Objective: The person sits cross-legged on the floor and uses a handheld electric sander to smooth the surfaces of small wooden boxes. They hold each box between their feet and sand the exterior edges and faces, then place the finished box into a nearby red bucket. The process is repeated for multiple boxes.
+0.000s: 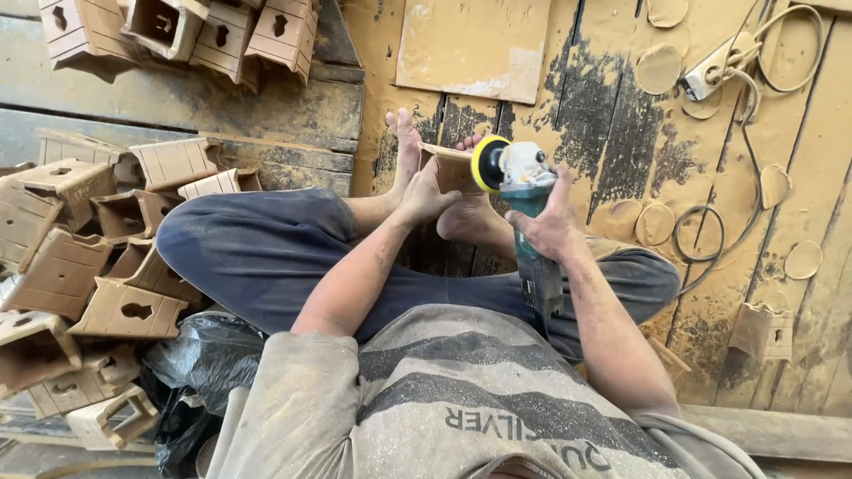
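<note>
— While the person sits cross-legged on the dusty plank floor (621, 133), what is each hand doing?
— The left hand (424, 197) is closed on a small wooden box piece (451, 168), pressing it against the bare feet (470, 217). The right hand (552, 222) is wrapped around the body of a teal angle grinder (531, 226).
— Where does the grinder sit against the piece?
— Its yellow sanding disc (489, 164) stands on edge, touching the right side of the wooden box piece, just above the feet.
— And what lies about?
— To the person's left, a heap of similar wooden boxes (80, 266) with keyhole-shaped cut-outs; more of them are stacked at the top left (186, 31). A black plastic bag (200, 364) lies by the left knee. On the right, round sanding discs (655, 222) are scattered over the floor, a cable (701, 239) loops among them, and one lone box (763, 330) stands well apart. A white power strip (714, 66) lies near the top right, and a flat board (475, 44) lies beyond the feet.
</note>
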